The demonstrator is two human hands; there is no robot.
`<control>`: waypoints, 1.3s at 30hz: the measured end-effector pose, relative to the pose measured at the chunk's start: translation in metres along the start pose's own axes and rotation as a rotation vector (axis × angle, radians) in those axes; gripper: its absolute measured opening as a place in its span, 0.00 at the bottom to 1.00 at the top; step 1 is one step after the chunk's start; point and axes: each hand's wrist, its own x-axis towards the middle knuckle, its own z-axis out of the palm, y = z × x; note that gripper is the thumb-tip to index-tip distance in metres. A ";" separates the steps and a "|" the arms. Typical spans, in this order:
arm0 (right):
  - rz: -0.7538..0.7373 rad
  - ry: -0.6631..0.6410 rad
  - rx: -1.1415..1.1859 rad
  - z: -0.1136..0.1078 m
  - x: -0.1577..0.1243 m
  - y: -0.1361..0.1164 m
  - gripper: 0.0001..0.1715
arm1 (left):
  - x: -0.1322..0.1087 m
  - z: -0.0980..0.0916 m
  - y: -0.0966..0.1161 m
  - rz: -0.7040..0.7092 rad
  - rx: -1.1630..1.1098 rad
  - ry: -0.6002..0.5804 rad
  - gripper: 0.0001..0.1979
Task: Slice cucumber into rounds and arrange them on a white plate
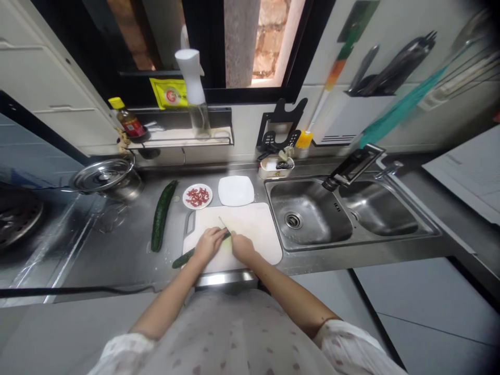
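A dark green cucumber (pixel 183 258) lies slanting over the lower left of the white cutting board (pixel 260 225). My left hand (pixel 210 244) is closed over its right part, fingers bent near the cut end. In my right hand (pixel 242 248) is a knife (pixel 225 224), its thin blade pointing up and left beside my left fingertips, at the cucumber. My fist hides the knife's handle. Pale green cucumber shows just below the blade, too blurred to tell slices apart. A second, whole cucumber (pixel 162 216) rests on the counter left of the board.
Behind the board stand a small plate of chopped reddish pieces (pixel 197 196) and a white square plate (pixel 236 190). A double sink (pixel 312 213) lies to the right. A lidded steel pot (pixel 107 179) is at the back left. Bottles stand on a wall shelf (pixel 175 136).
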 end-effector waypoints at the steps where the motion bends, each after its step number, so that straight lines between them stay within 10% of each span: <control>1: 0.000 0.006 0.008 0.000 0.001 0.000 0.21 | 0.000 0.000 0.000 0.000 -0.001 0.002 0.16; 25: 0.089 0.008 0.030 -0.020 -0.015 0.012 0.19 | 0.000 -0.005 0.008 -0.049 0.060 -0.009 0.16; 34: 0.043 0.121 -0.240 -0.036 -0.043 0.034 0.21 | 0.002 -0.023 0.008 -0.419 -0.139 0.319 0.22; 39: -0.026 0.245 -0.235 -0.025 -0.049 0.041 0.24 | 0.015 -0.035 0.015 -0.333 -0.298 0.163 0.20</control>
